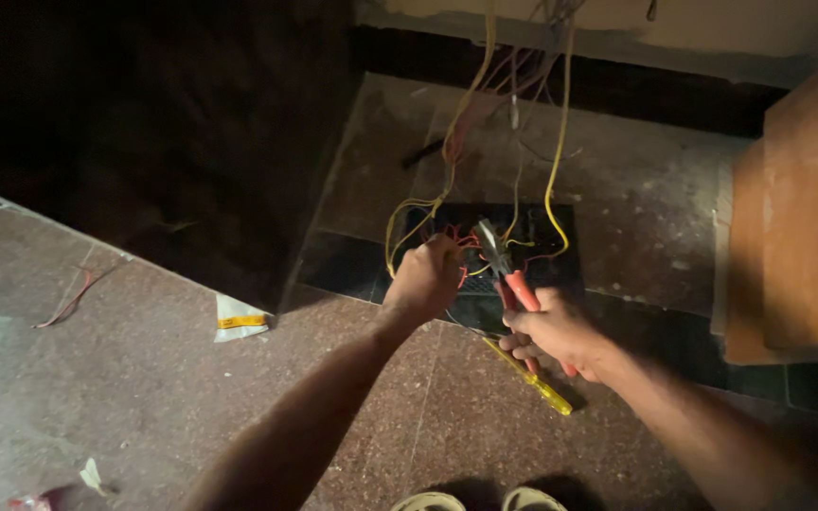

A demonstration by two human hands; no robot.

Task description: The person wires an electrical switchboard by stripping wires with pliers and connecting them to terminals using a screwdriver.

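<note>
1. Gripping tight, the right hand (553,331) is wrapped around the red handles of the pliers (508,274), whose grey metal nose points up and left toward the wires.
2. Left hand (425,279) is clenched on a bunch of red wires (466,248), just beside the pliers' nose, over a dark floor panel (560,222).
3. Yellow wires (557,142) hang down from above, looping near both hands.
4. Yellow-handled screwdriver (532,380) lies on the speckled floor (144,378) under the right hand.
</note>
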